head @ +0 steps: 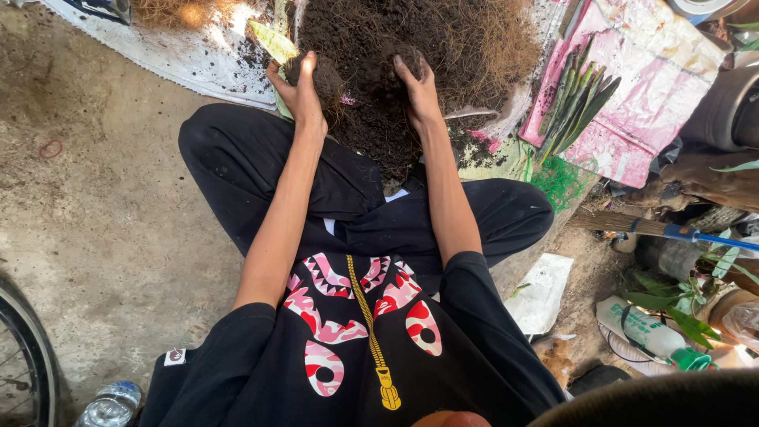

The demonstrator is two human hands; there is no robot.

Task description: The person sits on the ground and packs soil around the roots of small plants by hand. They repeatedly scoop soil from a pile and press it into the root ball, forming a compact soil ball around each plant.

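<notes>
1. Floor (103,213): bare concrete, grey-brown, stained and gritty; you sit on it cross-legged in black trousers and a black shirt printed in pink, red and white.
2. Sheet (186,59): pale woven plastic spread on the floor ahead of your knees, dusted with crumbs of soil.
3. Soil (379,47): a dark, loose, crumbly heap on the sheet, threaded with brown fibrous strands that thicken toward its far right side.
4. Left hand (299,87): at the heap's near left edge, fingers curled around a clump of soil.
5. Right hand (417,87): set apart from the left, fingers pressed into the heap and closed on a second clump.
6. Cuttings (575,99): a bundle of stiff, narrow green leaves lying on a crumpled pink and white bag (632,87), right of the heap.
7. Broom (632,225): straw head, blue handle, lying at the right.
8. Bottle (111,405): clear plastic, by your left hip, near a wheel (28,356) at the frame's edge.
9. White bottle (652,336): green cap, lying among green leaves, lower right.
</notes>
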